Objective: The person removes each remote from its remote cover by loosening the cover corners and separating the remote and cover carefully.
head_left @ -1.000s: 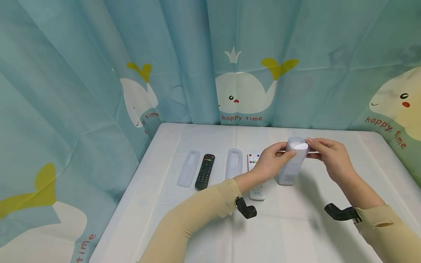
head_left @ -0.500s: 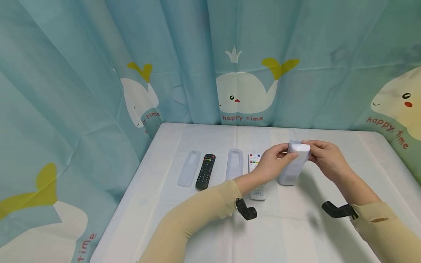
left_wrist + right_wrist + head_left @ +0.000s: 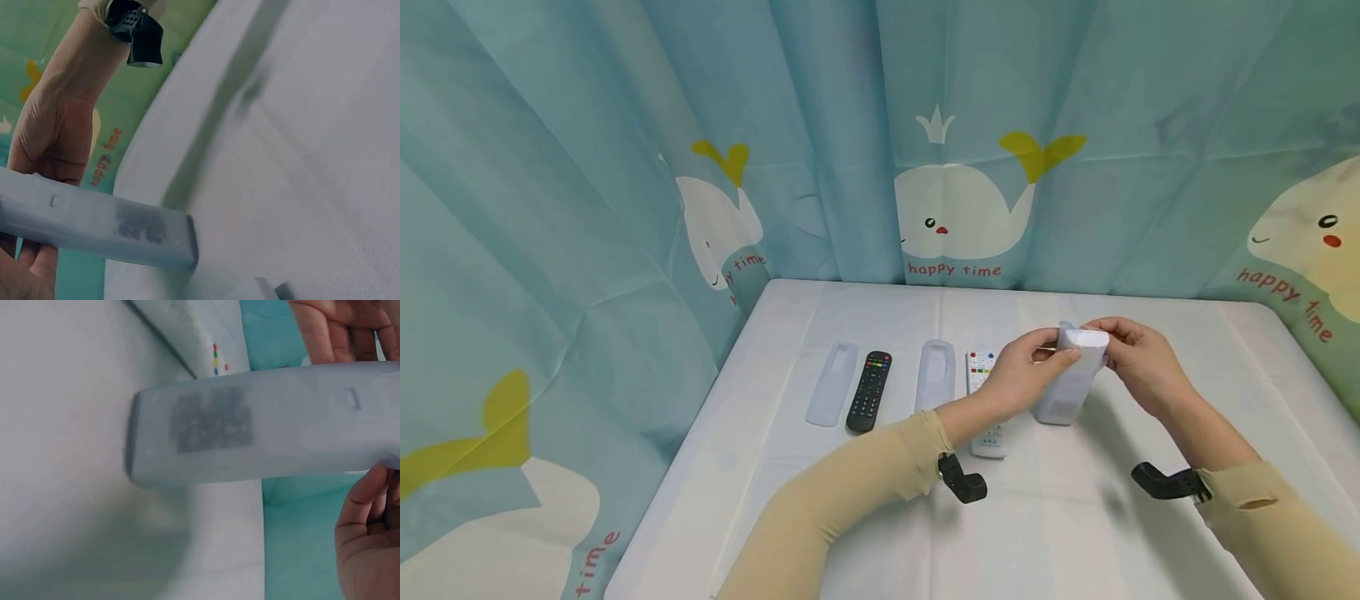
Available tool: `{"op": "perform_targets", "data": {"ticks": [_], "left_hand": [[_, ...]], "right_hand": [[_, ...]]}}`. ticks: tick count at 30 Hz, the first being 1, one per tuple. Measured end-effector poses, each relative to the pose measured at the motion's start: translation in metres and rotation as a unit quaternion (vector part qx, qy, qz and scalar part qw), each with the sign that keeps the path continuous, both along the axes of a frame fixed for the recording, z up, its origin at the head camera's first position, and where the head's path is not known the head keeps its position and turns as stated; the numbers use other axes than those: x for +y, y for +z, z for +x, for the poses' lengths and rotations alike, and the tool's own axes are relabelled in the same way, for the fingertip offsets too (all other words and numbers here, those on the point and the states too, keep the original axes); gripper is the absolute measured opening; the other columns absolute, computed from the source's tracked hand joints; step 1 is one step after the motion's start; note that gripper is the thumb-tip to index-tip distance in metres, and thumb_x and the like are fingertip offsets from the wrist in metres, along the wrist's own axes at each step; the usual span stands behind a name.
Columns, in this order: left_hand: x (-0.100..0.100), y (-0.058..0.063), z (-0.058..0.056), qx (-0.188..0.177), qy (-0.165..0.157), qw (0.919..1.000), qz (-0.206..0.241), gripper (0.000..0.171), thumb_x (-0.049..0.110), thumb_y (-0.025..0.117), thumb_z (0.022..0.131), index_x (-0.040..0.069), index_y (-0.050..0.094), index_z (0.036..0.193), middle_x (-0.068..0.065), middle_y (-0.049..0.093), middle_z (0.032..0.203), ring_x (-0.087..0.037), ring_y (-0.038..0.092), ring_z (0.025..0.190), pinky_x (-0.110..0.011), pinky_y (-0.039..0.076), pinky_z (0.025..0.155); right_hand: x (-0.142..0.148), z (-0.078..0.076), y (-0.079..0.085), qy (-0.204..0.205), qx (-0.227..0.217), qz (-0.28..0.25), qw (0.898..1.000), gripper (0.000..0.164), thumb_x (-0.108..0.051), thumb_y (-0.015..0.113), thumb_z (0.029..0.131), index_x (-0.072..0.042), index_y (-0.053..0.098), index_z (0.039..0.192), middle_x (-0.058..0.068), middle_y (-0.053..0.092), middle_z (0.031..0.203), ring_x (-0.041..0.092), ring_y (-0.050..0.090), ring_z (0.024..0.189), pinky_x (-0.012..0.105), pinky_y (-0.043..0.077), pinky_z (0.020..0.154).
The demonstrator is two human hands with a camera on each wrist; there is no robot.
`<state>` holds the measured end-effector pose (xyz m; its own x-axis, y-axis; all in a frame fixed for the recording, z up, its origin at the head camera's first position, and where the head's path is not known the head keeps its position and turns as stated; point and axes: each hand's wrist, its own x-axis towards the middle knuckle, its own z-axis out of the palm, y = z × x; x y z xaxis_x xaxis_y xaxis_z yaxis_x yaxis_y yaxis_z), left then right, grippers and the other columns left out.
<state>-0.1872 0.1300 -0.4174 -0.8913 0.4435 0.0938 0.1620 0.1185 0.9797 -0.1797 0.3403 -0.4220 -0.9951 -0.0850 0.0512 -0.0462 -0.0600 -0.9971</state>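
A white remote control (image 3: 1090,337) stands upright in a translucent silicone cover (image 3: 1063,392), its lower end at the tabletop. Through the cover a dark label (image 3: 212,419) shows. My left hand (image 3: 1018,371) grips the upper part from the left, thumb on the near face. At the top right, my right hand (image 3: 1146,362) pinches the cover's edge; its fingertips are partly hidden behind the remote. The cover's rim stands up behind the remote's bare white top end. In the right wrist view, the right thumb (image 3: 369,487) presses at the cover's lower side.
On the white table (image 3: 1037,517), left of the hands, lie a flat translucent cover (image 3: 831,383), a black remote (image 3: 868,392) and a second flat cover (image 3: 935,375). Another white remote (image 3: 988,442) lies partly under my left forearm. A blue curtain (image 3: 835,125) hangs behind the table.
My right hand has shifted slightly left and in behind the remote's top. The cover's top rim has folded back, baring more of the white end. The left hand has stayed nearly still.
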Motion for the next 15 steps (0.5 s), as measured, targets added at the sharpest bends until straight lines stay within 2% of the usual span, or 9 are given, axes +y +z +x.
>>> {"op": "perform_targets", "data": {"ticks": [5, 8, 12, 15], "left_hand": [[0.001, 0.000, 0.001, -0.006, 0.003, 1.0000, -0.002, 0.037, 0.034, 0.067, 0.102, 0.015, 0.065, 0.133, 0.011, 0.067, 0.118, 0.001, 0.062, 0.100, -0.023, 0.053, 0.082], [0.001, -0.001, 0.001, -0.010, 0.003, 0.9999, -0.005, 0.037, 0.035, 0.067, 0.102, 0.016, 0.064, 0.134, 0.012, 0.066, 0.118, 0.001, 0.062, 0.101, -0.024, 0.053, 0.083], [0.001, -0.001, 0.001, -0.006, 0.007, 0.9999, -0.010, 0.038, 0.035, 0.066, 0.102, 0.016, 0.064, 0.134, 0.011, 0.066, 0.118, 0.001, 0.062, 0.101, -0.024, 0.053, 0.084], [0.001, 0.000, 0.001, -0.010, 0.006, 0.9998, -0.014, 0.038, 0.036, 0.066, 0.101, 0.017, 0.065, 0.134, 0.012, 0.067, 0.118, 0.001, 0.062, 0.101, -0.024, 0.053, 0.085]], "right_hand": [[0.000, 0.007, -0.002, 0.014, 0.023, -0.014, 1.000, 0.019, -0.008, 0.054, 0.107, -0.011, 0.073, 0.110, -0.005, 0.069, 0.108, 0.007, 0.062, 0.094, 0.016, 0.051, 0.081], [-0.001, 0.011, -0.003, 0.016, 0.030, -0.052, 0.998, 0.027, -0.003, 0.049, 0.107, -0.010, 0.076, 0.108, -0.004, 0.069, 0.106, 0.008, 0.060, 0.091, 0.017, 0.051, 0.080], [-0.001, 0.014, -0.003, 0.029, 0.020, -0.120, 0.992, 0.030, 0.003, 0.049, 0.105, -0.006, 0.077, 0.106, 0.000, 0.071, 0.103, 0.010, 0.061, 0.087, 0.019, 0.053, 0.079], [0.001, 0.014, -0.003, 0.032, 0.005, -0.125, 0.992, 0.028, 0.005, 0.052, 0.104, -0.006, 0.078, 0.107, -0.001, 0.072, 0.103, 0.010, 0.061, 0.085, 0.019, 0.053, 0.078]]}}
